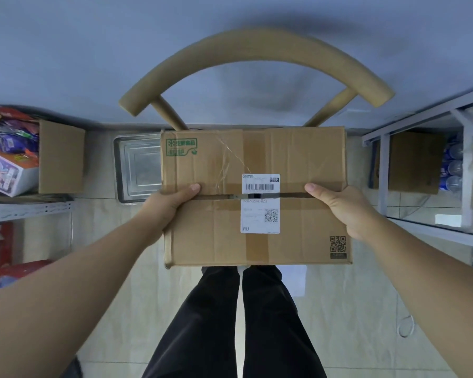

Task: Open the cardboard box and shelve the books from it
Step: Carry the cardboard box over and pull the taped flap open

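Observation:
A brown cardboard box (216, 227) sits in front of me on a wooden chair, its top flaps closed with a narrow dark gap along the middle seam. A white shipping label (260, 214) spans that seam. My left hand (172, 204) grips the box's left edge, thumb lying on top at the seam. My right hand (344, 208) grips the right edge the same way. No books are visible; the inside of the box is hidden.
The chair's curved wooden backrest (257, 50) arcs behind the box. A metal tray (137, 170) lies on the floor at left, beside another cardboard box (62, 156) and colourful packages (6, 156). White metal shelving (421, 121) stands at right, another shelf (25, 210) at left.

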